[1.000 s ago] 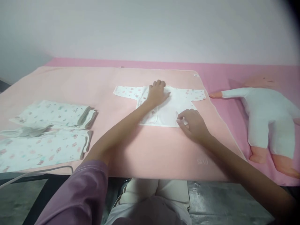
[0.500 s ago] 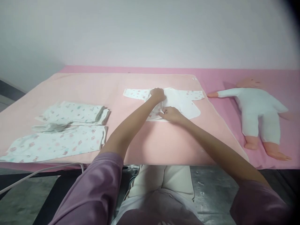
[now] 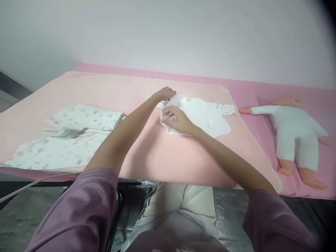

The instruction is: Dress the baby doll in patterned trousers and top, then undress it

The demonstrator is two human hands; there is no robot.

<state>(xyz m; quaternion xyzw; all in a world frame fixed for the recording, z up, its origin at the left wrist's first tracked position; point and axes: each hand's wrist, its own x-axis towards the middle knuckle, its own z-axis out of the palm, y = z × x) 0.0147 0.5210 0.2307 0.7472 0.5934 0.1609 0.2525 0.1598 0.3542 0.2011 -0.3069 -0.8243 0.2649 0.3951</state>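
A white baby shirt [image 3: 202,113] with small printed figures on its sleeves lies spread open on the peach mat, its plain inner side showing. My left hand [image 3: 166,93] is at the shirt's upper left, by the collar, fingers closed on the cloth edge. Just below it, my right hand [image 3: 178,119] has its fingers curled round the left front edge, where the fabric is bunched. The shirt's left sleeve is partly covered by my left hand and forearm. A small label [image 3: 188,99] shows near the neckline.
Folded printed baby clothes [image 3: 84,117] lie at the left on the peach mat [image 3: 157,161]. A baby doll in white [image 3: 296,126] rests at the right on pink cloth [image 3: 252,122]. A pale cable [image 3: 39,181] runs along the table's front left. Behind stands a wall [image 3: 168,38].
Both hands have moved left along the shirt. My left hand now reaches beyond the collar, and the left front is opened outward, uncovering the neckline label. The view has turned slightly.
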